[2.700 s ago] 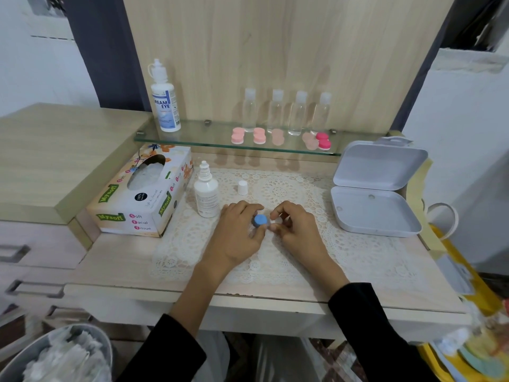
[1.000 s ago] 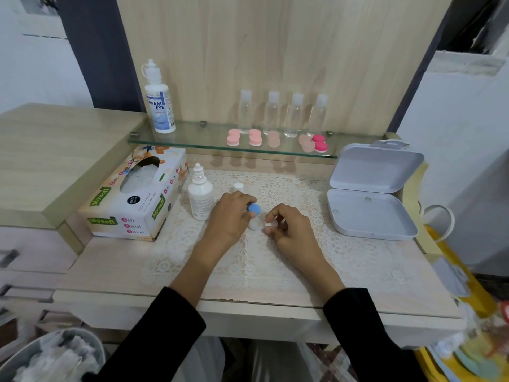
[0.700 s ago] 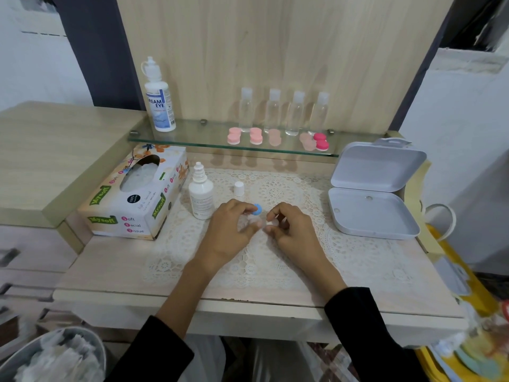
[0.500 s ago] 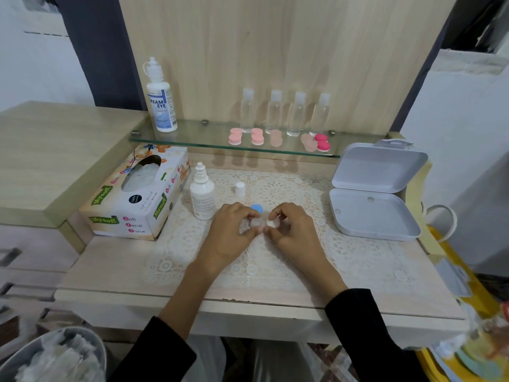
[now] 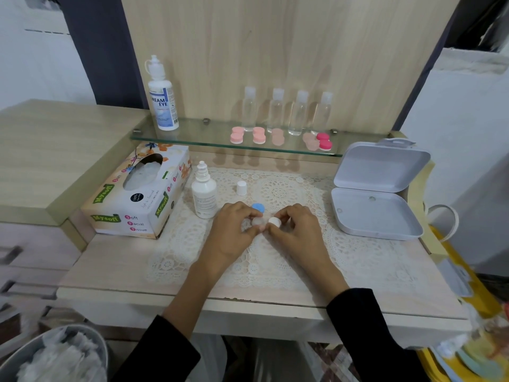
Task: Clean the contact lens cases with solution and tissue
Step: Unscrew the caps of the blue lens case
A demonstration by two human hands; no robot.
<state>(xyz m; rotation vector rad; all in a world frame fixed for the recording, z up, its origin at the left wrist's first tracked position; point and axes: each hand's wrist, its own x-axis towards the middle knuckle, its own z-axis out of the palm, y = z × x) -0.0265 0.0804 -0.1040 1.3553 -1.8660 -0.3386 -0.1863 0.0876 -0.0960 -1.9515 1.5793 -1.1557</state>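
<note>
Both hands meet over the lace mat (image 5: 358,252) on a small clear contact lens case (image 5: 258,222). My left hand (image 5: 234,230) pinches the case's left side. My right hand (image 5: 297,230) grips the white cap (image 5: 274,221) on its right side. A blue cap (image 5: 258,207) lies loose on the mat just behind my fingers. A small white solution bottle (image 5: 203,195) stands uncapped to the left, with its white cap (image 5: 241,188) beside it. The tissue box (image 5: 137,199) sits further left.
An open white box (image 5: 377,213) lies at the right. The glass shelf (image 5: 192,130) behind holds a large solution bottle (image 5: 162,106), several clear bottles (image 5: 286,111) and pink lens cases (image 5: 259,135). A bin with used tissues (image 5: 55,357) stands low on the left.
My left hand unscrewed the blue cap, set it down on the mat behind the case and returned to the case. My right hand now grips the white cap.
</note>
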